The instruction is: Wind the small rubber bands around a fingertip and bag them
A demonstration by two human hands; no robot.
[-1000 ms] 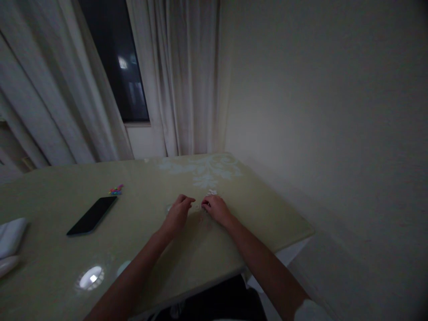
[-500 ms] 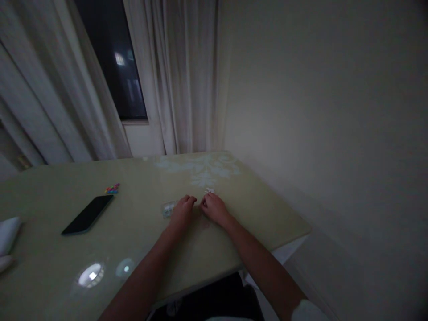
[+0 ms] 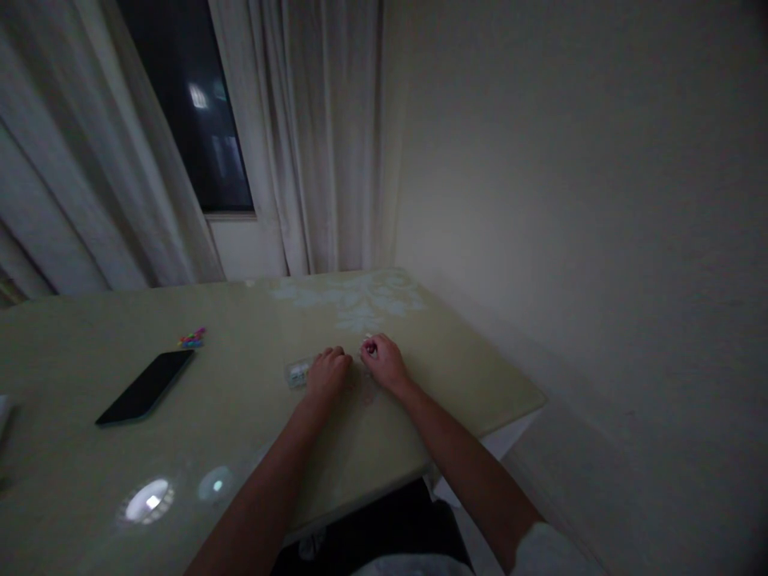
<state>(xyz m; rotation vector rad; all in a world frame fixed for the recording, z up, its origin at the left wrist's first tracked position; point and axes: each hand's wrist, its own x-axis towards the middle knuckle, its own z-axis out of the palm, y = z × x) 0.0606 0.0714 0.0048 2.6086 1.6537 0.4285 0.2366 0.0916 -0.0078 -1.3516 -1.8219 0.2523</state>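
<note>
On the pale glossy table, a small clear container with whitish pieces inside lies just left of my left hand. That hand rests palm down, fingers curled together, partly over the container's right end; what its fingertips hold is too small to tell. Close by on the right, my right hand has thumb and forefinger pinched, and anything between them is hidden. A few tiny white bits show just behind the right fingers, mostly covered by them. The two hands are apart by a narrow gap.
A black phone-like slab lies on the left of the table, with a small pile of colourful pieces behind it. A white object is cut off at the left edge. Curtains and a wall stand behind.
My right hand has moved slightly up and away, over the white bits, which are now mostly covered. My left hand has flattened a little. The whole view has shifted slightly.
</note>
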